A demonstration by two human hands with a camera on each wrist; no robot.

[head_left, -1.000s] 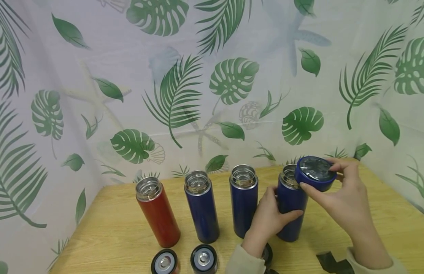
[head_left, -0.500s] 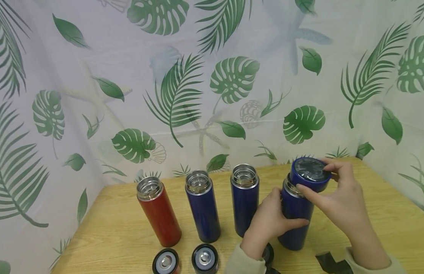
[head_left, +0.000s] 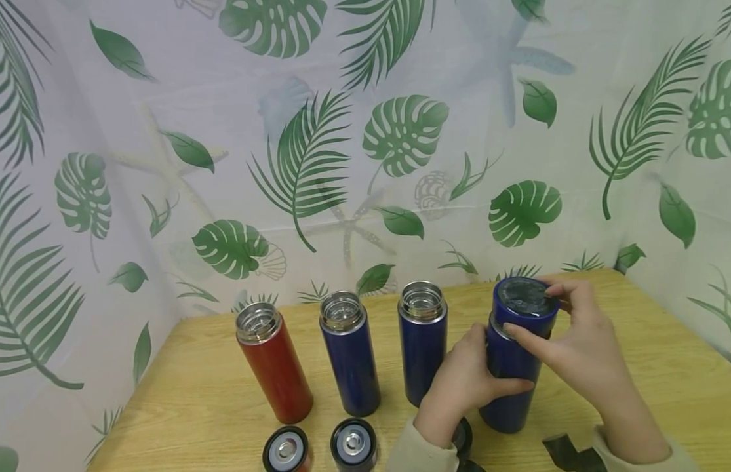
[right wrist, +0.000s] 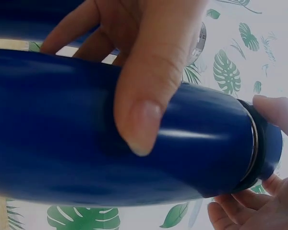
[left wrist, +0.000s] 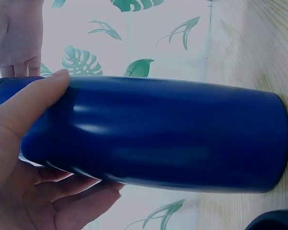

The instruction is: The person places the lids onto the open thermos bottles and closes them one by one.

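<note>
Your left grip (head_left: 463, 376) curls round the upright blue bottle (head_left: 512, 357) from the left; your right grip (head_left: 581, 342) pinches the blue lid (head_left: 523, 299) atop its vertical long axis.

2 plain, pale beige sleeves (head_left: 424, 451) stop short of the person's bare left hand (head_left: 467, 379) and bare right hand (head_left: 580, 351), and an angular black piece (head_left: 562, 452) shows just beside the right sleeve (head_left: 645, 457).
</note>
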